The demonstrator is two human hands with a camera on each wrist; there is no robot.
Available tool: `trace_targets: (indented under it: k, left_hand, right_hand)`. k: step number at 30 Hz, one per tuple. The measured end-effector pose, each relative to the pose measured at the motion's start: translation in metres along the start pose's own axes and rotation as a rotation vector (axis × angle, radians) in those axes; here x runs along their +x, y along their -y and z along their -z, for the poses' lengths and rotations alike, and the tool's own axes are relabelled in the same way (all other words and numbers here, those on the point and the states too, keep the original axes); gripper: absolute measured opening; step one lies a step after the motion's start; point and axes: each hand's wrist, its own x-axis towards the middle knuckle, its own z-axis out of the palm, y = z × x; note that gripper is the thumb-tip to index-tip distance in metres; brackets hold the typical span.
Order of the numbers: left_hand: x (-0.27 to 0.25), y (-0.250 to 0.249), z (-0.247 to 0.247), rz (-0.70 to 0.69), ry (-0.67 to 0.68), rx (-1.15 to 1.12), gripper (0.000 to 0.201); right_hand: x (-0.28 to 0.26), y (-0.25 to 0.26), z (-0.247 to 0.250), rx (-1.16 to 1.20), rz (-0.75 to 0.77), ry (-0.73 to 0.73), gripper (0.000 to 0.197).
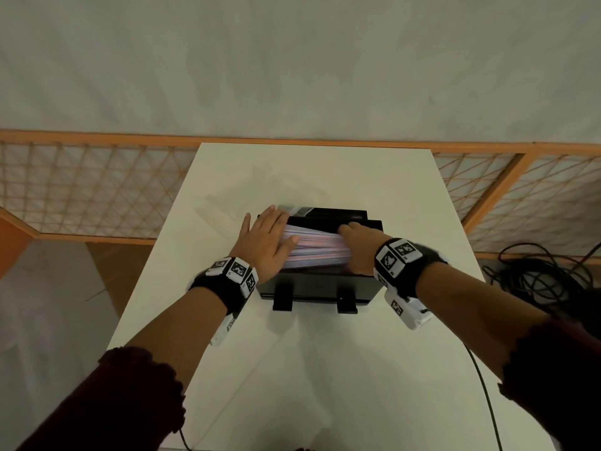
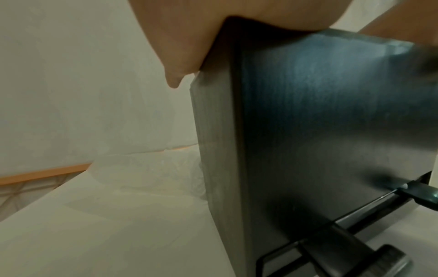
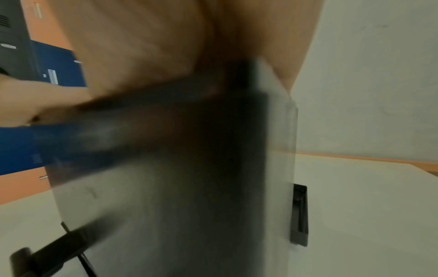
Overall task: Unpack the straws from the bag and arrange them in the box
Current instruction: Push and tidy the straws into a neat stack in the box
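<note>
- Head view: we're late in the task, by our read. The straws point(image 1: 317, 247) lie as a pink/blue/white stack inside the black box point(image 1: 320, 281), running 9-to-3 across it.
- Bag point(image 1: 242, 187), clear plastic, lies limp on the tabletop point(image 1: 325, 369) at approx 11 o'clock from the box; looks emptied, tho it's too faint to be sure nothing's left inside.
- What's left, as we judge it: level + square up the stack so it sits neat in the box. No loose straws show on the tabletop.
- Left hand point(image 1: 265, 240): flat, fingers straight and together, palm laid on the 9 o'clock end of the straws, thumb across the top. Pressing, not gripping.
- Left wrist view agrees: the hand's edge sits over the box's top corner, nothing curled round anything.
- Right hand point(image 1: 357, 242): at the 3 o'clock end, fingers bent down into the box against the straw ends. We can't tell if it pinches any or just pushes; its fingertips are hidden.
- Right wrist view is blurred; just palm over the box wall.
</note>
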Motion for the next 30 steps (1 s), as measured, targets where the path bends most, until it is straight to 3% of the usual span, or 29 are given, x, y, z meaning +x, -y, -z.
trace_targets:
  k: [4, 7, 11, 16, 22, 25, 27, 30]
  left_hand:
    - [-0.002, 0.001, -0.001, -0.014, -0.082, -0.039, 0.082]
    - [-0.005, 0.0, 0.0, -0.045, -0.136, -0.041, 0.082]
    - [-0.007, -0.001, 0.002, -0.045, -0.144, -0.028, 0.083]
    - [-0.005, -0.001, 0.0, -0.04, -0.095, 0.013, 0.094]
    - [-0.006, -0.002, 0.002, -0.035, -0.111, 0.044, 0.089]
    - [-0.006, -0.002, 0.002, -0.039, -0.12, 0.054, 0.091]
    - [-0.006, -0.002, 0.001, -0.046, -0.131, 0.045, 0.092]
    - [-0.006, -0.001, 0.001, -0.051, -0.12, 0.048, 0.092]
  right_hand:
    - [-0.005, -0.005, -0.003, -0.058, 0.021, -0.184, 0.063]
    - [-0.012, -0.008, -0.004, 0.06, 0.048, -0.249, 0.074]
    - [-0.017, -0.013, 0.009, 0.267, 0.096, -0.185, 0.085]
    - [-0.007, -0.01, 0.007, 0.1, 0.024, 0.066, 0.089]
    - [0.002, 0.003, -0.004, 0.138, -0.044, -0.11, 0.066]
    - [-0.004, 0.0, -0.005, 0.216, -0.017, -0.246, 0.068]
    - [-0.009, -0.003, -0.002, 0.241, 0.015, -0.25, 0.075]
    - [-0.012, -0.004, 0.002, 0.242, 0.037, -0.147, 0.081]
